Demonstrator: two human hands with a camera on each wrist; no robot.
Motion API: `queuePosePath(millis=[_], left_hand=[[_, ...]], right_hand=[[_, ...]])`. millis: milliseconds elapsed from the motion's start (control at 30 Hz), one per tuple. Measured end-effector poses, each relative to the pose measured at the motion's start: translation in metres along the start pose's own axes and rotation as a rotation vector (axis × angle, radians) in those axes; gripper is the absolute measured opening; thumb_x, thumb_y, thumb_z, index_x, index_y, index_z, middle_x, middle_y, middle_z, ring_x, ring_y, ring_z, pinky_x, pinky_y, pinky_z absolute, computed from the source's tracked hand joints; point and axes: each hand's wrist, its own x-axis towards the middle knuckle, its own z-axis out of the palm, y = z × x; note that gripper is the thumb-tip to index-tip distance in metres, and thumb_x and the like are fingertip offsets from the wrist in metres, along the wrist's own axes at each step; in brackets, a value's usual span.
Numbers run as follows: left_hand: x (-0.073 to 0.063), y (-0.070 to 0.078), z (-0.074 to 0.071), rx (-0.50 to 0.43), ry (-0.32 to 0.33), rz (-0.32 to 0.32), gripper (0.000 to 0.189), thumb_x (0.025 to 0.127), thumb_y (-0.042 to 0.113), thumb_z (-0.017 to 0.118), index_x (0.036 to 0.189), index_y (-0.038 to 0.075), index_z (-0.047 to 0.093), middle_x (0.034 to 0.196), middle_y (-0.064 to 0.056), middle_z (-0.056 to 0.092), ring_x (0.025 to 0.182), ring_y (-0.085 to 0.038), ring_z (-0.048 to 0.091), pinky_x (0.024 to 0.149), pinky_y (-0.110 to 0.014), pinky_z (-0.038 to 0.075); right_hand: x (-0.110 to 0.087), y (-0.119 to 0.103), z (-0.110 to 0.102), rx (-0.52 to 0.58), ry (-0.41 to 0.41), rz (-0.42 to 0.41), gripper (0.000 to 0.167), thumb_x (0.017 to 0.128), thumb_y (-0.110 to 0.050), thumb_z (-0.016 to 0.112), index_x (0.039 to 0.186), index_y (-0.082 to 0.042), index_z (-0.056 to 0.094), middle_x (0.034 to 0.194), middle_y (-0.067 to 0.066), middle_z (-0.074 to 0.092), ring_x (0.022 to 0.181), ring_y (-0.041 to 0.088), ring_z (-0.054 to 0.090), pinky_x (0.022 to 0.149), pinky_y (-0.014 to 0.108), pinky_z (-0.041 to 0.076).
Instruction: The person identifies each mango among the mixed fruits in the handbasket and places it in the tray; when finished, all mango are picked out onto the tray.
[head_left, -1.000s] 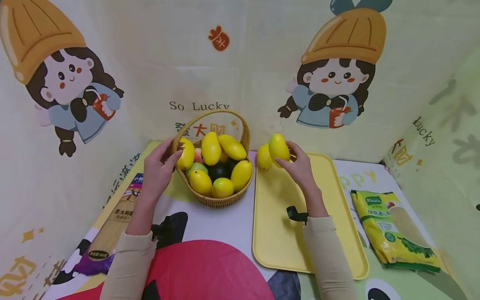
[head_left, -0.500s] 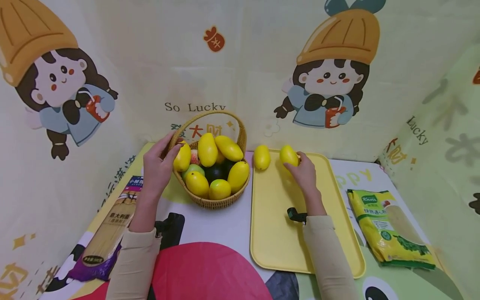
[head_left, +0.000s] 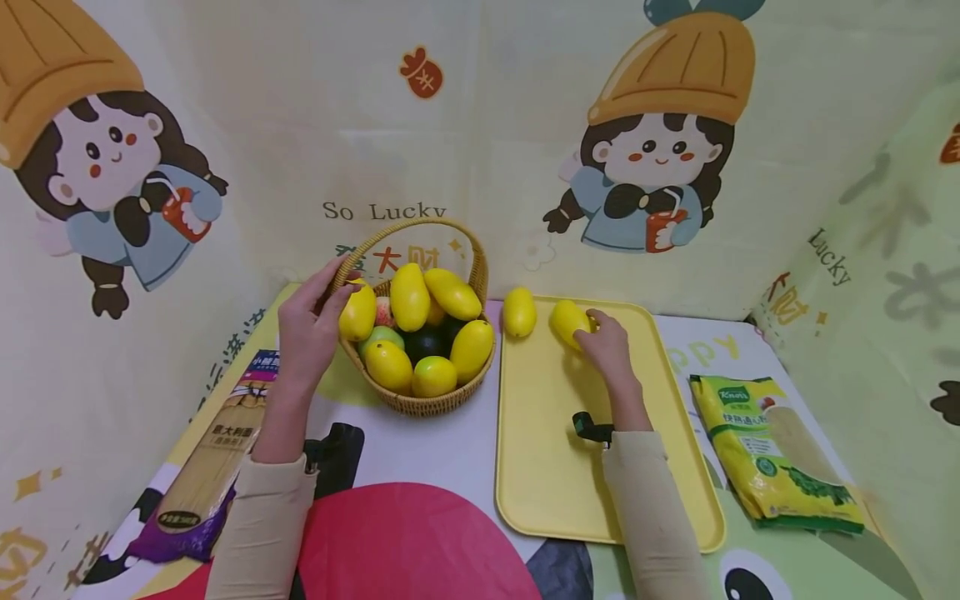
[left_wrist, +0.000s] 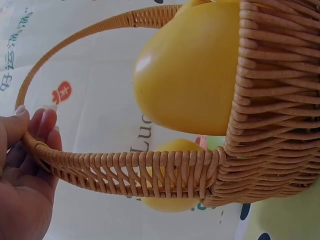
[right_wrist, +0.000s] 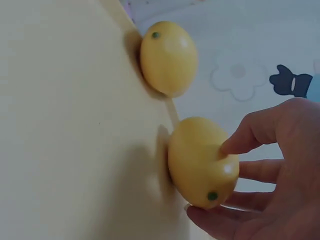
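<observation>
My left hand [head_left: 307,337] holds the arched handle [left_wrist: 120,167] of a wicker basket [head_left: 426,406] on its left side, thumb and fingers around it. Several yellow mangoes, a green fruit [head_left: 381,337], a reddish fruit [head_left: 383,312] and dark fruit [head_left: 426,343] fill the basket. With my right hand [head_left: 609,346] I pinch a yellow mango [right_wrist: 200,160] between thumb and fingers, low over the back of the yellow tray [head_left: 555,467]. Another mango [head_left: 519,312] lies in the tray's back left corner, apart from the held one.
A packet of spaghetti [head_left: 213,454] lies left of the basket. To the right of the tray is a yellow-green Knorr bag [head_left: 772,450]. A printed cloth wall [head_left: 495,150] stands close behind the basket and tray.
My right hand has moved the mango rightward from beside the other mango and down to the tray. The left hand stays on the basket handle. The head view has shifted slightly.
</observation>
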Motion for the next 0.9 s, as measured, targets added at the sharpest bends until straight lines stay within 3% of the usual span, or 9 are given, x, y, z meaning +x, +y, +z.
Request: queuePosePath(millis=[167,400,900], left_hand=[[-0.001,-0.002,-0.003,0.002,-0.007,0.004,0.043,0.102,0.017,0.055,0.142,0.033,0.053,0.127,-0.008,0.068,0.111,-0.003,0.065,0.097,-0.012,0.050],[-0.002,-0.002,-0.004,0.007,-0.021,0.010,0.045,0.101,0.016,0.056,0.144,0.030,0.053,0.128,-0.008,0.068,0.112,-0.002,0.065,0.096,-0.012,0.050],[0.000,-0.002,-0.005,0.023,-0.034,-0.004,0.045,0.101,0.018,0.055,0.144,0.032,0.051,0.128,-0.007,0.068,0.114,-0.006,0.065,0.097,-0.012,0.050]], right_hand=[[0.002,-0.003,0.007,0.049,-0.025,-0.032,0.061,0.086,-0.017,0.057,0.144,-0.002,0.048,0.141,0.024,0.052,0.121,0.038,0.053,0.103,0.052,0.048],[0.004,-0.004,0.020,0.095,0.002,-0.062,0.057,0.092,-0.023,0.064,0.143,-0.005,0.049,0.138,0.022,0.054,0.118,0.039,0.058,0.102,0.050,0.050],[0.004,-0.007,0.030,0.081,0.049,-0.108,0.058,0.093,-0.030,0.067,0.142,-0.003,0.050,0.138,0.025,0.052,0.114,0.040,0.061,0.099,0.050,0.052]])
